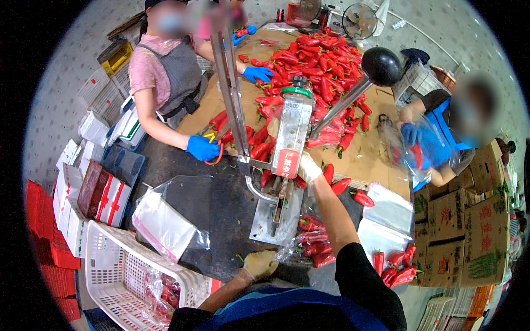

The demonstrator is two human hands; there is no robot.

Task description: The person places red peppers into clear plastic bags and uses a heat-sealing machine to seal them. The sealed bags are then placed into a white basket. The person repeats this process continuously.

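My left hand point(261, 265), in a cream glove, is at the table's near edge. Its curled fingers meet the gathered end of a clear plastic bag of red peppers point(316, 248). Reaching forward, my right hand point(309, 167) wears a similar pale glove; the metal bag-neck sealer point(292, 132) partly hides its fingers, so I cannot tell whether it grips anything. Loose red peppers point(340, 186) lie just right of it. The sealer stands on a metal base plate point(265, 219) and has a lever with a black ball knob point(381, 66).
A co-worker's blue glove point(203, 148) holds scissors point(216, 153) at left. Another person at right handles a pepper in a bag. A pepper heap point(319, 62) covers the far table. Empty bags point(165, 219) lie left; a white plastic crate point(105, 265) with bagged peppers stands beside me.
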